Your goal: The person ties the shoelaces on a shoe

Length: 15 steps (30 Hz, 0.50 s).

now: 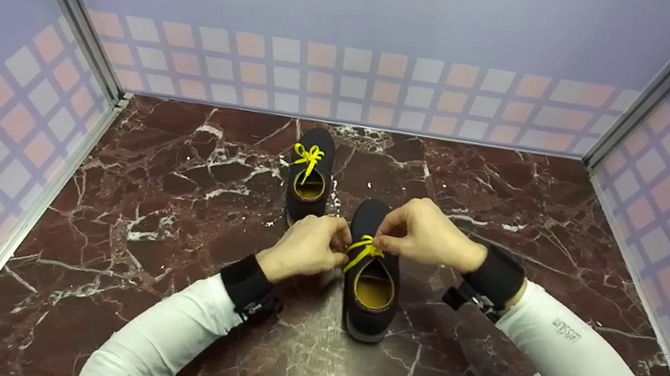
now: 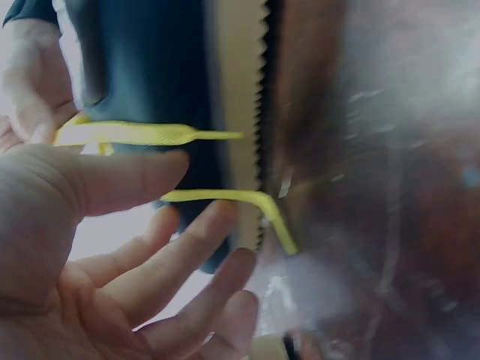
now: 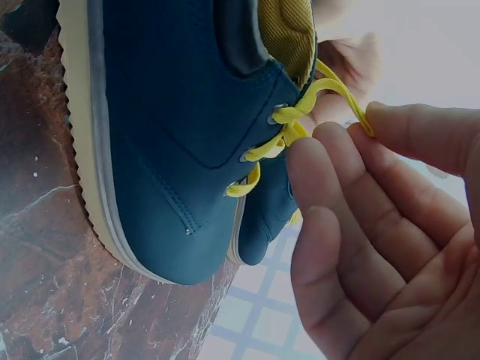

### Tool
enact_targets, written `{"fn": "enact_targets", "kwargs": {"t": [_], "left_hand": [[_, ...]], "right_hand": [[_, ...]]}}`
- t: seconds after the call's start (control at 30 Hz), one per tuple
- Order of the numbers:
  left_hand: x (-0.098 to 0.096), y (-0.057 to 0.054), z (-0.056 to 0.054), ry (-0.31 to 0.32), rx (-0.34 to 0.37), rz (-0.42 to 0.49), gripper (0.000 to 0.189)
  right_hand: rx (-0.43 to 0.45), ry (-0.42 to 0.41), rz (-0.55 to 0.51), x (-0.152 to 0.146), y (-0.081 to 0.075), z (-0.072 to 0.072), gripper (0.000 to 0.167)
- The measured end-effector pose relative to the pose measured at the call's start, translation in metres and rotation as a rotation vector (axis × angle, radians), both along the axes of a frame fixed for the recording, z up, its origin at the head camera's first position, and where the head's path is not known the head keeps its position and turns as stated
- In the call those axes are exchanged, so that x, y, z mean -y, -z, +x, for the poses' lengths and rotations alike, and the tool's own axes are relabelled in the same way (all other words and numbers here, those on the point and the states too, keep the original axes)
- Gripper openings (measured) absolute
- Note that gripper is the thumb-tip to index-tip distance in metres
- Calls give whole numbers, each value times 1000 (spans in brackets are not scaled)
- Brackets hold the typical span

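Observation:
A dark lace-up shoe (image 1: 367, 326) with a yellow lining stands on the floor, toe pointing away. My left hand (image 1: 307, 245) is at its left side, pinching a yellow shoelace (image 2: 217, 195) between thumb and fingers. The lace's end hangs out past the fingertips, and another lace end lies above the thumb. From the right, my right hand (image 1: 430, 236) pinches a folded part of the yellow lace (image 3: 346, 96) between thumb and index finger. Its other fingers are loosely bent beside the eyelets. The crossing of the laces is partly hidden by the fingers.
A matching shoe (image 1: 319, 140) stands farther off to the left, its yellow lace tied in a bow (image 1: 308, 154). The floor (image 1: 151, 293) is dark red marbled, with small white specks. Checked panels (image 1: 364, 21) enclose the back and both sides.

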<state>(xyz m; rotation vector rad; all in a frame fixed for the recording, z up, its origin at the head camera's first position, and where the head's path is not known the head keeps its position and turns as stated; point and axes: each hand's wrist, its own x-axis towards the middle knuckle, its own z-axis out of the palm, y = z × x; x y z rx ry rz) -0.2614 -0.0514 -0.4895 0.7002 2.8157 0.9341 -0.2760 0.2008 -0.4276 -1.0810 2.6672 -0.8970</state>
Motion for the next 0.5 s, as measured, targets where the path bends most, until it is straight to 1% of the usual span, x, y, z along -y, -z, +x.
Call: {"fn": "enact_targets", "kwargs": {"t": [0.13,0.27,0.33,0.4,0.5], "left_hand": [[-2,8,-2,-3,-19,58,14],[-1,10,-4,-15,-40,66,9],[0,7,-5,-28,-50,67,9],[2,3,-5,-38,-55,82,10],[5,-7,-7,-43,-56,136,14]], "right_hand": [[0,11,-2,1,-1,0,9],[0,12,-1,1,0,-1,8],[-5,11,-1,0,1,-1,8],[-9,11,1,0,1,-2,8],[-9,15,-2,-1,1,-2,9]]}}
